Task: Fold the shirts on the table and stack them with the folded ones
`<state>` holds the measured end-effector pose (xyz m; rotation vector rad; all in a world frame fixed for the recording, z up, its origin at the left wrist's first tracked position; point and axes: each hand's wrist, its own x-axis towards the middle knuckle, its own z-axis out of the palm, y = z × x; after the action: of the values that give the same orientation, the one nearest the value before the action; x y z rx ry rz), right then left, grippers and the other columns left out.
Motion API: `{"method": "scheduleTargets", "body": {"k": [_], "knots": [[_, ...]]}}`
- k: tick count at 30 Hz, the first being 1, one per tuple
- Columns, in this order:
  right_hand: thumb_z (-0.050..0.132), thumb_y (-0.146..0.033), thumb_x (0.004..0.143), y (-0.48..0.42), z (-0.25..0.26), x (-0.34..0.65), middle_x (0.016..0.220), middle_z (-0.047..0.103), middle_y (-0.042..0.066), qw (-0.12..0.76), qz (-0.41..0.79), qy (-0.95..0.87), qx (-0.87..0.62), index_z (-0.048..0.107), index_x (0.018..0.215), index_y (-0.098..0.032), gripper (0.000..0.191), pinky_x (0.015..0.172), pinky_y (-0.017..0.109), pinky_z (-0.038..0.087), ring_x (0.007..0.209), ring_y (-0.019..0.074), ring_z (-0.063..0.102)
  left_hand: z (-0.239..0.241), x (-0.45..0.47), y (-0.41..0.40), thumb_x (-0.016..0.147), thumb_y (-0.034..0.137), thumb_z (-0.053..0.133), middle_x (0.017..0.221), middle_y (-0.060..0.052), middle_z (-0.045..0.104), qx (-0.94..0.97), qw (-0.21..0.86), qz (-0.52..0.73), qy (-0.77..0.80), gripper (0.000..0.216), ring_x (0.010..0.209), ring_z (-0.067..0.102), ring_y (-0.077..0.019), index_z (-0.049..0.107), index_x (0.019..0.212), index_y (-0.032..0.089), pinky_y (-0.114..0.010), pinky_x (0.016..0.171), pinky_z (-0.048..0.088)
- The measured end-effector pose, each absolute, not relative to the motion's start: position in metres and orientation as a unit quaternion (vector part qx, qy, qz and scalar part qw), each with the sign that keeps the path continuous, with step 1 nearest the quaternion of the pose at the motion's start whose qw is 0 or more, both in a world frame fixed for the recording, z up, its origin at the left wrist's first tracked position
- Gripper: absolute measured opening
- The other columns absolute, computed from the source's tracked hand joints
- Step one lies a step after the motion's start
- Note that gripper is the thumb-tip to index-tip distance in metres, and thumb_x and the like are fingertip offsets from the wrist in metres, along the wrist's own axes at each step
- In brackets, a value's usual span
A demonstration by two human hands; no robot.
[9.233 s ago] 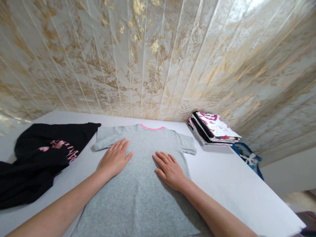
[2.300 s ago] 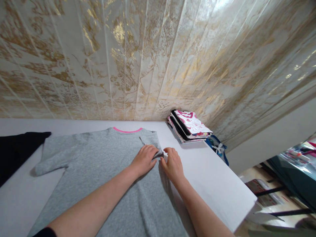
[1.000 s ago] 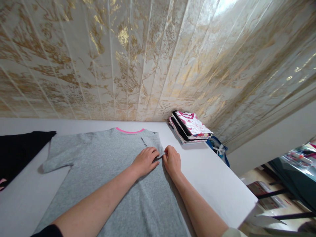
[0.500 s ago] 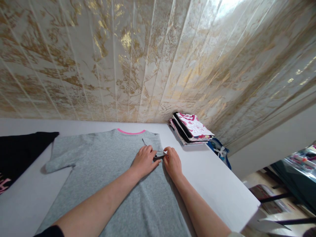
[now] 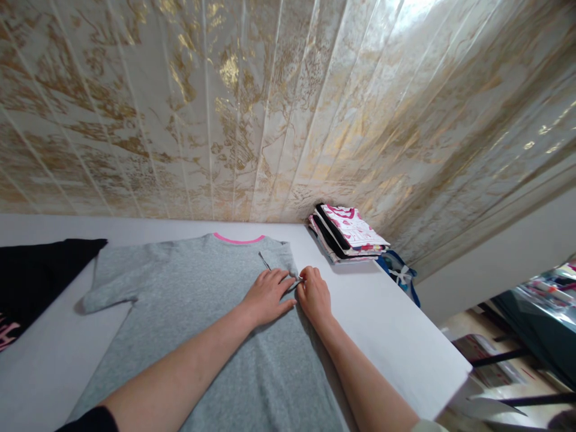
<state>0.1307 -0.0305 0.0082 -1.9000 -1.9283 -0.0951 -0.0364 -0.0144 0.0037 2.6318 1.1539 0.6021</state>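
Observation:
A grey T-shirt (image 5: 189, 300) with a pink collar lies spread on the white table (image 5: 391, 330), its right sleeve folded in over the body. My left hand (image 5: 267, 297) rests flat on the shirt beside that folded sleeve, fingers stretched out. My right hand (image 5: 314, 293) is at the shirt's right edge, fingers curled and pinching the folded sleeve's lower edge. Both hands nearly touch each other.
A black garment (image 5: 31, 276) with pink print lies at the table's left. A stack of folded clothes (image 5: 348, 231) sits at the back right corner against the gold-patterned wall. A blue bag (image 5: 398, 270) hangs beyond the table's right edge.
Since the earliest frame the right sleeve has been folded inward and both hands moved to it. In the last second my left fingers flattened out on the shirt; little else moved.

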Motion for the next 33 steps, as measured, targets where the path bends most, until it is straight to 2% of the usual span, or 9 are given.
{"method": "scheduleTargets", "body": {"k": [5, 10, 14, 19, 21, 26, 30, 33], "knots": [[0.043, -0.007, 0.082, -0.032, 0.012, 0.131, 0.092, 0.054, 0.002, 0.193, -0.028, -0.690, -0.697, 0.052, 0.093, -0.021, 0.020, 0.067, 0.026, 0.030, 0.075, 0.0153, 0.051, 0.004, -0.036, -0.017, 0.088, 0.048, 0.056, 0.142, -0.009, 0.050, 0.895, 0.096, 0.191, 0.392, 0.048, 0.135, 0.039, -0.0307, 0.056, 0.131, 0.027, -0.052, 0.112, 0.027], [0.044, -0.005, 0.082, -0.034, 0.015, 0.132, 0.093, 0.056, 0.003, 0.167, -0.029, -0.688, -0.705, 0.058, 0.090, -0.021, 0.023, 0.067, 0.026, 0.032, 0.078, 0.0157, 0.054, 0.004, -0.035, -0.018, 0.088, 0.046, 0.056, 0.144, -0.008, 0.049, 0.891, 0.097, 0.188, 0.402, 0.046, 0.137, 0.037, -0.0309, 0.056, 0.129, 0.026, -0.055, 0.113, 0.024], [0.044, -0.007, 0.085, -0.038, 0.020, 0.132, 0.094, 0.060, 0.006, 0.174, -0.041, -0.694, -0.697, 0.063, 0.089, -0.021, 0.024, 0.076, 0.028, 0.038, 0.089, 0.0199, 0.056, 0.005, -0.033, -0.018, 0.089, 0.046, 0.054, 0.145, -0.009, 0.050, 0.895, 0.111, 0.202, 0.383, 0.049, 0.139, 0.035, -0.0267, 0.055, 0.131, 0.021, -0.049, 0.117, 0.020], [0.038, -0.013, 0.092, -0.039, 0.021, 0.122, 0.117, 0.062, 0.010, 0.254, -0.015, -0.754, -0.605, 0.062, 0.115, -0.018, 0.033, 0.097, 0.033, 0.040, 0.109, 0.0201, 0.055, 0.004, -0.028, -0.021, 0.087, 0.044, 0.057, 0.145, -0.012, 0.050, 0.899, 0.123, 0.184, 0.377, 0.059, 0.138, 0.038, -0.0270, 0.049, 0.138, 0.016, -0.047, 0.118, 0.021], [0.036, -0.022, 0.096, -0.034, 0.019, 0.116, 0.130, 0.058, 0.011, 0.236, 0.030, -0.782, -0.576, 0.057, 0.126, -0.017, 0.037, 0.104, 0.034, 0.038, 0.121, 0.0194, 0.052, 0.004, -0.027, -0.023, 0.084, 0.043, 0.060, 0.143, -0.014, 0.051, 0.900, 0.122, 0.165, 0.385, 0.060, 0.140, 0.035, -0.0280, 0.052, 0.136, 0.015, -0.047, 0.118, 0.019], [0.036, -0.042, 0.098, 0.003, 0.016, 0.112, 0.153, 0.037, 0.012, 0.107, 0.114, -0.778, -0.608, 0.043, 0.142, -0.017, 0.051, 0.114, 0.047, 0.025, 0.141, 0.0233, 0.031, 0.006, -0.026, -0.026, 0.084, 0.054, 0.056, 0.145, -0.017, 0.048, 0.898, 0.132, 0.134, 0.397, 0.066, 0.141, 0.033, -0.0316, 0.051, 0.138, 0.015, -0.050, 0.118, 0.017], [0.038, -0.041, 0.097, 0.042, 0.017, 0.112, 0.159, 0.025, 0.008, 0.069, 0.129, -0.769, -0.622, 0.032, 0.149, -0.019, 0.057, 0.116, 0.049, 0.016, 0.146, 0.0203, 0.021, 0.007, -0.027, -0.028, 0.085, 0.057, 0.052, 0.153, -0.012, 0.037, 0.897, 0.144, 0.123, 0.398, 0.069, 0.144, 0.024, -0.0342, 0.044, 0.144, 0.021, -0.054, 0.117, 0.016], [0.036, -0.039, 0.097, 0.061, 0.015, 0.109, 0.160, 0.020, 0.006, 0.067, 0.114, -0.768, -0.627, 0.027, 0.151, -0.020, 0.058, 0.117, 0.048, 0.014, 0.147, 0.0182, 0.017, 0.008, -0.027, -0.031, 0.084, 0.058, 0.052, 0.154, -0.009, 0.037, 0.896, 0.151, 0.120, 0.401, 0.068, 0.145, 0.022, -0.0333, 0.042, 0.144, 0.026, -0.055, 0.116, 0.017]]}}
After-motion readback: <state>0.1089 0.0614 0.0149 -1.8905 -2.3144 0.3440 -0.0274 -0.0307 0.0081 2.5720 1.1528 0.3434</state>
